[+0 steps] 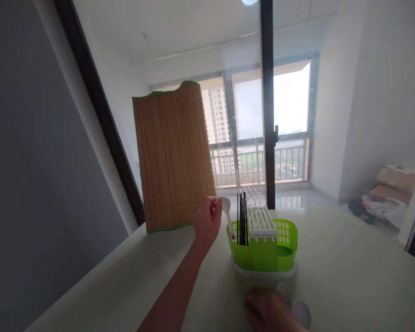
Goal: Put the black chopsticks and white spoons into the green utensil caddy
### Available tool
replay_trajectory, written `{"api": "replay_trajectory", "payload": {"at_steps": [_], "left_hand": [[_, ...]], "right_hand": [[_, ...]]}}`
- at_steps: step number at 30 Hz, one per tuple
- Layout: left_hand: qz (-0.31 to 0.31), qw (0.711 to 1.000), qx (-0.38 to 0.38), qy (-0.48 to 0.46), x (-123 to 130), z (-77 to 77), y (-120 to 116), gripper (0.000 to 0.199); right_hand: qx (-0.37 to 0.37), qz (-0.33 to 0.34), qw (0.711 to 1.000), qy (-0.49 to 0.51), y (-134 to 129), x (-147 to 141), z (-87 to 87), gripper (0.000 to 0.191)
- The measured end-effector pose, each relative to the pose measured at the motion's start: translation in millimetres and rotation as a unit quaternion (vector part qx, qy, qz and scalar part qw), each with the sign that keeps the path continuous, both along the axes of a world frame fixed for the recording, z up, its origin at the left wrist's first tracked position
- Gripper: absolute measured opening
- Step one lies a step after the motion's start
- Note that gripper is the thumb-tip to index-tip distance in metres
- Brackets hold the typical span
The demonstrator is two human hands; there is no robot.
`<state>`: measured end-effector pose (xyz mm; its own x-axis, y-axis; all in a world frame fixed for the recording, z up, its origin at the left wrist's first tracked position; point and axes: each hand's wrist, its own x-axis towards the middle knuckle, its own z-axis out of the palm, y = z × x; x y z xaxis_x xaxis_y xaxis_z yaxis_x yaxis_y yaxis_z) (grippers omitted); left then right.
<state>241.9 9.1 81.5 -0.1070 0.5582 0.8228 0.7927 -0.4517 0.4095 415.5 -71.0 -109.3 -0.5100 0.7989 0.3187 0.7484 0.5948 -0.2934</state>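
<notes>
**White spoon held at the green caddy**

The left hand pinches a glossy white plastic spoon, its handle dipping into the slotted green caddy mid-counter, beside black chopsticks. The right hand rests curled on two more round white spoons at the near edge, not yet stowed. A ribbed bamboo mat stands at the far edge.

Pale table, seen from the near edge. At centre, green cutlery drainer on white drip tray; behind at left, upright bamboo mat. At near edge, two white spoons.
</notes>
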Motion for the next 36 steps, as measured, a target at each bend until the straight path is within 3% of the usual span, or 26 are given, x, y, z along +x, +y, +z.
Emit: {"api": "replay_trajectory", "payload": {"at_steps": [3, 8, 14, 19, 23, 27, 32, 36], "left_hand": [[0.003, 0.994, -0.079, 0.07, 7.5, -1.7, 22.8, 0.026], [0.006, 0.975, -0.186, 0.124, 14.5, -25.5, 44.1, 0.024], [0.0, 0.965, -0.226, 0.133, 15.9, -50.3, 49.4, 0.024], [-0.001, 0.963, -0.237, 0.128, 12.7, -51.6, 45.6, 0.024], [-0.01, 0.983, -0.175, 0.05, 7.5, -56.4, 29.3, 0.031], [-0.068, 0.986, -0.115, -0.103, 6.1, -89.5, -6.0, 0.026], [-0.157, 0.956, -0.2, -0.145, 13.5, -138.9, -50.6, 0.021], [-0.189, 0.944, -0.239, -0.129, 18.0, -149.6, -61.3, 0.02]], "right_hand": [[0.04, 0.013, 0.999, -0.028, -0.8, -1.5, -1.5, 0.014], [0.071, 0.02, 0.996, -0.042, 0.5, -1.5, -5.6, 0.014], [0.085, 0.013, 0.995, -0.04, 1.2, -2.6, -5.8, 0.01], [0.086, 0.008, 0.996, -0.035, -2.9, -2.3, -0.4, 0.012], [0.076, 0.0, 0.997, -0.03, -6.0, -1.8, 4.0, 0.013], [0.058, -0.007, 0.998, -0.029, -10.4, -2.8, 8.2, 0.011], [0.023, -0.018, 0.998, -0.048, -15.1, -1.9, 23.8, 0.008], [-0.002, -0.052, 0.997, -0.063, -10.1, 13.3, 51.5, 0.01]]}}
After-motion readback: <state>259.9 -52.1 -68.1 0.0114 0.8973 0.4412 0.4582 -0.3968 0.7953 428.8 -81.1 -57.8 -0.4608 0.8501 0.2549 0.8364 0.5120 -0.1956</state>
